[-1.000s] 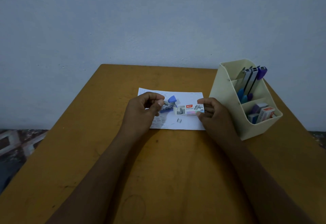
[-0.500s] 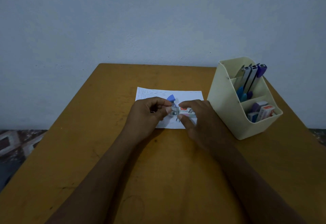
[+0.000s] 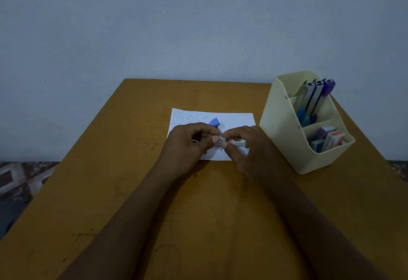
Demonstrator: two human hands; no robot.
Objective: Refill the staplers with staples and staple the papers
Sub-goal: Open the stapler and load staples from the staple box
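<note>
Over the middle of the ochre wooden table (image 3: 110, 191) the two hands meet, just above a white sheet of paper (image 3: 234, 119) with lines of print that lies flat on the tabletop. The left hand (image 3: 189, 145) is curled tight round a small blue stapler (image 3: 214, 122). Only the stapler's blue plastic end shows, poking up past the knuckles, and the rest is hidden in the fist. The right hand (image 3: 254, 149) grips a little white staple box (image 3: 238, 144) in its bent fingers, a pale strip of it showing under them. Its thumb and forefinger tips come together right against the left thumb, at the stapler, and what they pinch there is too small to make out. To the right, near the paper's edge, stands a cream plastic desk organiser (image 3: 280, 131). Its rear compartment holds upright staplers (image 3: 316, 97), silver-bodied with purple and blue ends, and its front compartment holds several small staple boxes (image 3: 332, 139). Behind the table rises a plain pale grey-blue wall (image 3: 198, 25).
</note>
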